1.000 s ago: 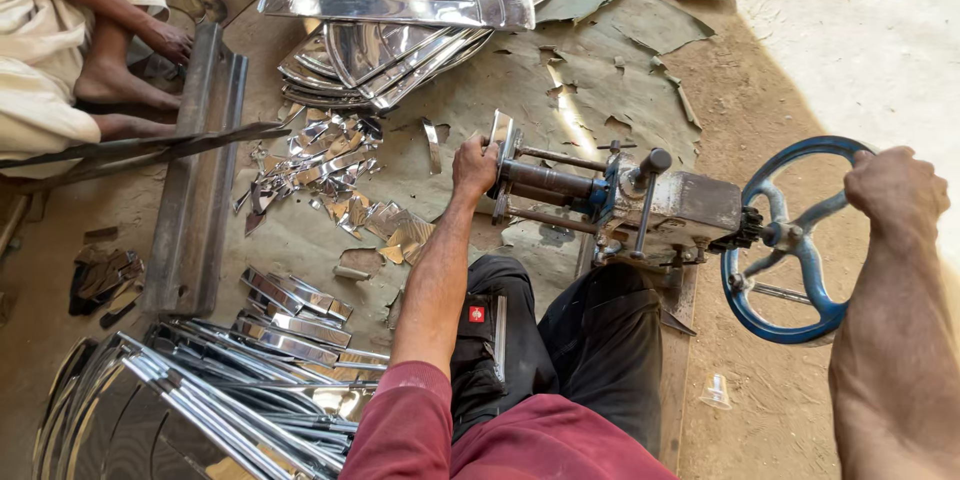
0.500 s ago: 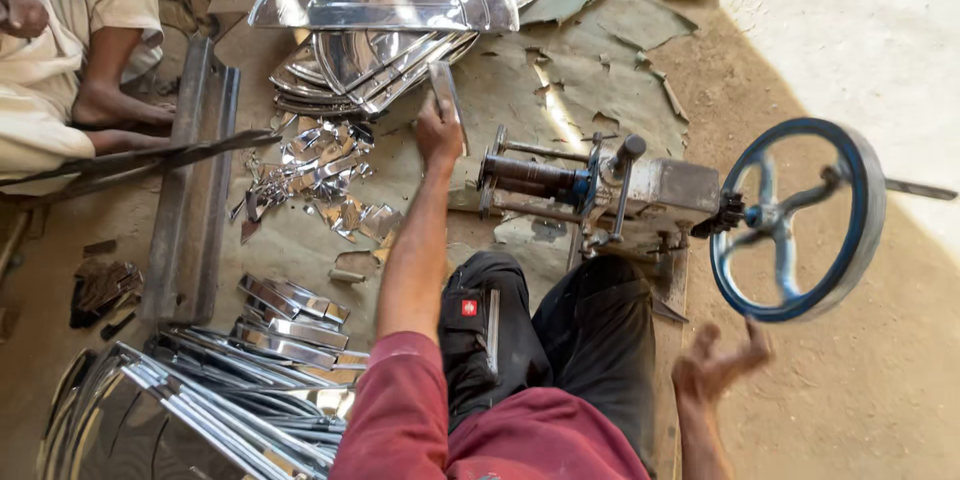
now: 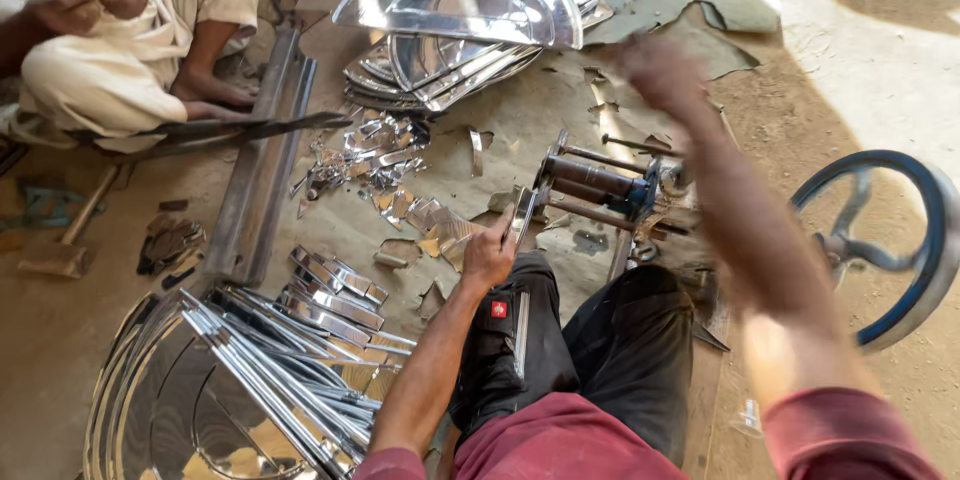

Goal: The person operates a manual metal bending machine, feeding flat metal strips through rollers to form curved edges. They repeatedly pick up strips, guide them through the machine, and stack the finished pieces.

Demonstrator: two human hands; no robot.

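My left hand is closed on a short shiny metal strip and holds it at the near end of a small hand-cranked roller machine on the ground. My right hand is raised above and beyond the machine. It is blurred by motion, so its grip is unclear. The machine's blue crank wheel stands at the right, with neither hand on it. My dark-trousered legs lie under the machine's near side.
Half-round steel sheets are stacked at the back. Scrap offcuts litter the middle ground. Cut strips and curved sheets lie at the lower left beside a steel rail. Another person sits at the upper left.
My right hand let go of the blue wheel, dropped low, then swung up over the machine. My left hand drew back from the rollers toward me with the metal strip.
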